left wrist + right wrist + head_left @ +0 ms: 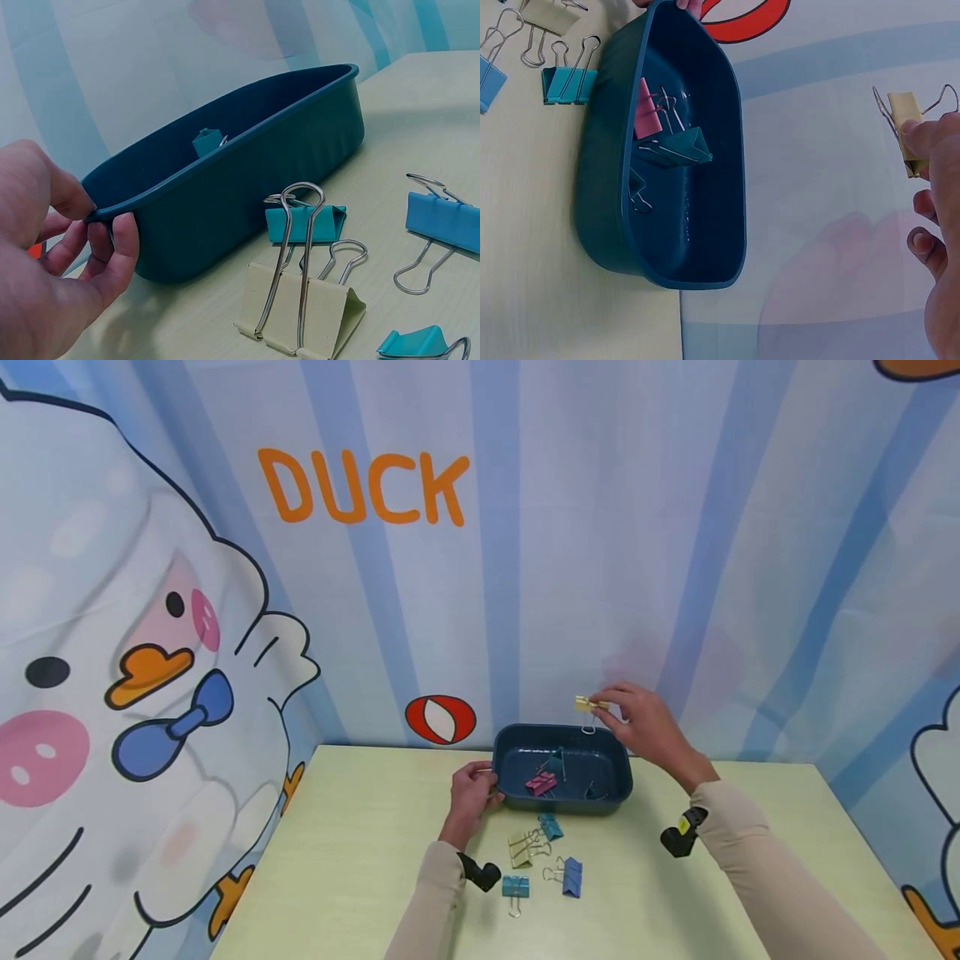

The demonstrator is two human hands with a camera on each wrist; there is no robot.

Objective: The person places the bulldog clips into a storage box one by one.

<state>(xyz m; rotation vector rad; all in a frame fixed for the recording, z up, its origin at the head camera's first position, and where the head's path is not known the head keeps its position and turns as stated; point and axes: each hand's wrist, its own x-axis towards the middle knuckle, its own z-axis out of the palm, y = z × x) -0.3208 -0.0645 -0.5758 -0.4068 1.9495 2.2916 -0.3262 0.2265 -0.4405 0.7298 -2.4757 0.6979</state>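
Note:
My right hand (pixel 643 724) pinches a yellow binder clip (pixel 905 131) above the back right rim of a dark blue tray (pixel 564 805). With thumb and fingers, my left hand (pixel 64 259) grips the tray's left end at the rim. Inside the tray lie a pink binder clip (pixel 646 112), a teal binder clip (pixel 681 148) and a small dark clip (pixel 636 182). In front of the tray are a cream binder clip (pixel 292 311), a teal clip (pixel 306 224) close to the tray wall, a blue clip (pixel 572 877) and another teal clip (pixel 515 886).
The pale yellow table (pixel 360 860) ends at a hanging curtain (pixel 570 543) printed with ducks and stripes, right behind the tray. A black wrist camera (pixel 480 871) sits on the left sleeve, and another wrist camera (pixel 683 832) on the right one.

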